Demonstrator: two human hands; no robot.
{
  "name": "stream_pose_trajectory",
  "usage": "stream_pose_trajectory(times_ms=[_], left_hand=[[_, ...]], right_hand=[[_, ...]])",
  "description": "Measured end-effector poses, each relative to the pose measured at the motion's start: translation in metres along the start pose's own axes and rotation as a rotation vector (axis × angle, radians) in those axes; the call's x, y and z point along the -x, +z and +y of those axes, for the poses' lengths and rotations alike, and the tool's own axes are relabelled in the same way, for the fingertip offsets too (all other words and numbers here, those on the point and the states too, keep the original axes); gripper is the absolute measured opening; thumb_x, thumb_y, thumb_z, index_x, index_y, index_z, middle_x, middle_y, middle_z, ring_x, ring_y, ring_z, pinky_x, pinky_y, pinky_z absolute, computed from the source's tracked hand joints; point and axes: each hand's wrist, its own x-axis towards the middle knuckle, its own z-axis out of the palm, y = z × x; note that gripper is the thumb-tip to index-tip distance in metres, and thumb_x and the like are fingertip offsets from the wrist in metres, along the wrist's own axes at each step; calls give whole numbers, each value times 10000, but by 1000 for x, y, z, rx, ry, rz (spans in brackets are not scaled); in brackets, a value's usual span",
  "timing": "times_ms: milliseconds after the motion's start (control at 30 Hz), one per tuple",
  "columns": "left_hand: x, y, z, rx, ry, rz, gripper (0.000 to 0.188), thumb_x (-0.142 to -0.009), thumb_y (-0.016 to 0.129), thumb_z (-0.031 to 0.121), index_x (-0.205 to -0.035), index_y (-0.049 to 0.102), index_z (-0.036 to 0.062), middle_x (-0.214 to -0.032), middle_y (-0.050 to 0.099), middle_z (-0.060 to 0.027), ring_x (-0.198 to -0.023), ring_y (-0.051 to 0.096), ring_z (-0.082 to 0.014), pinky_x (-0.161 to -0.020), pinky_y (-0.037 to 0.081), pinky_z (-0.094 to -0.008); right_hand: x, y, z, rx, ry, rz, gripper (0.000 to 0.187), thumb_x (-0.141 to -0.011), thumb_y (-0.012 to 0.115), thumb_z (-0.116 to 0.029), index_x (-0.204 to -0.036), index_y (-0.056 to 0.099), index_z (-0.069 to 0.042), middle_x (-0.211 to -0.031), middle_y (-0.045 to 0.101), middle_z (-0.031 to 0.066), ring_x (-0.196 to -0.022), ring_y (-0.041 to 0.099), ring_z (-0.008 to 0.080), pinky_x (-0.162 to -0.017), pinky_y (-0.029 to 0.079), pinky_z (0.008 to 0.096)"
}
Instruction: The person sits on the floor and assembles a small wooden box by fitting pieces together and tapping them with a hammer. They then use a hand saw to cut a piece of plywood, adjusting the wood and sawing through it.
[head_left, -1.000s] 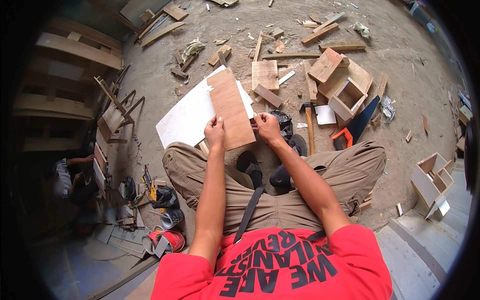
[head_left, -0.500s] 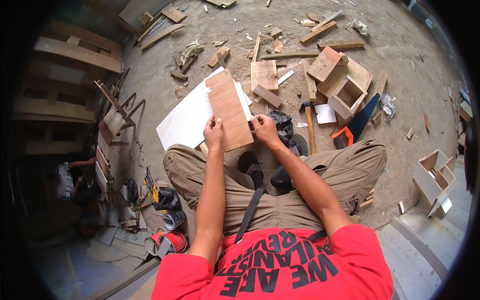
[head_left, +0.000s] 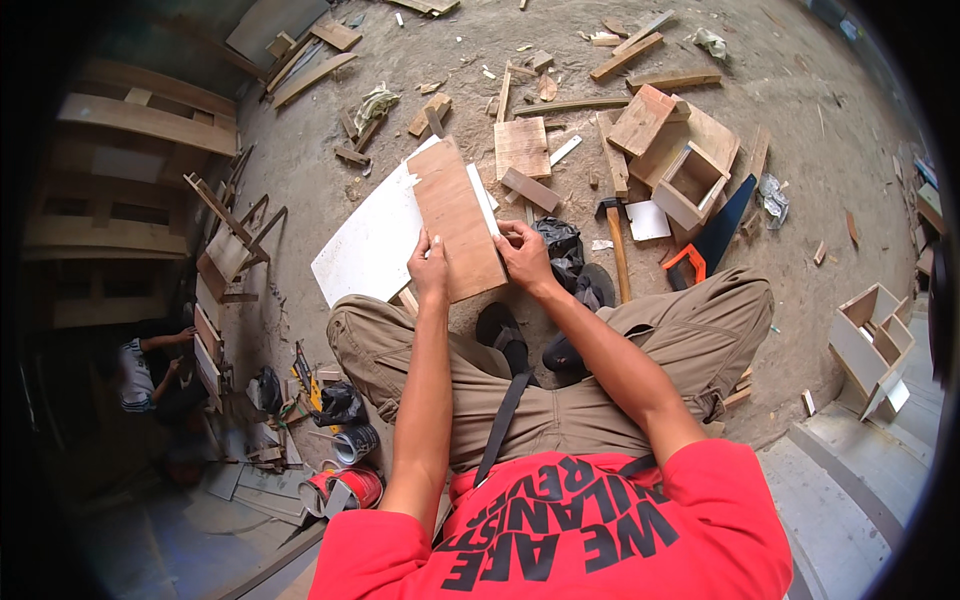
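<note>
The floor [head_left: 850, 190] is being strewn over with offcuts and tools. On it, ahead and slightly to the left, a white sheet [head_left: 370, 235] is being partly covered by the board [head_left: 455, 220], which is being held in front of the crossed legs [head_left: 680, 340]. The board's long axis is being kept nearly fore-and-aft: the far end is being pointed away and a little to the left, the near end back toward the lap and slightly right. The brown face is being turned up, and a white edge is being shown along its right side; whether this belongs to the sheet cannot be told. To the right, the saw [head_left: 725, 225] is being pointed away by its blade, and beside it the hammer [head_left: 620, 255] is being left head outward. By the right hand [head_left: 523, 255], the board's right edge is being met near its near end with bent fingers; what exactly is being pinched cannot be told. By the left hand [head_left: 429, 268], the left edge is being pinched, thumb uppermost, the remaining fingers being curled and partly hidden.
</note>
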Motion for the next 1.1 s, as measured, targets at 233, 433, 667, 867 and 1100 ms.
stream_pose_trajectory(times_ms=[233,433,667,867,1100], left_hand=[[-5,2,-8,-6,36,-18,471,-990,534,56,-1422,438,-102,-1429,529,-162,-1288,515,-196,-1075,402,-298],[-4,2,-9,-28,43,-16,465,-993,530,68,-1423,449,-91,-1413,548,-144,-1265,530,-184,-1059,410,-290],[-6,4,-10,-47,44,-6,469,-992,535,73,-1425,452,-85,-1387,570,-140,-1224,554,-177,-1029,432,-289],[-7,2,-10,-57,26,16,473,-986,547,65,-1427,453,-80,-1325,604,-145,-1126,594,-162,-957,472,-278],[-9,5,-10,-11,12,10,457,-986,552,63,-1414,473,-77,-1259,637,-131,-1065,607,-151,-909,489,-263]], right_hand=[[-3,-1,5,-20,-39,28,282,-913,663,-163,-1148,691,-9,-941,749,147,-857,723,193,-765,555,318],[-3,-2,8,-32,-34,26,281,-913,660,-165,-1143,694,-7,-933,749,150,-853,723,191,-752,557,323],[-3,-2,0,10,-14,53,315,-907,688,-218,-1139,682,-4,-917,741,156,-834,715,197,-739,558,330],[6,6,-14,39,-40,33,395,-912,703,-290,-1171,611,-6,-937,710,132,-846,680,192,-764,546,330],[0,3,-4,-37,15,48,375,-950,673,-237,-1209,578,18,-974,691,121,-867,649,152,-764,523,291]])
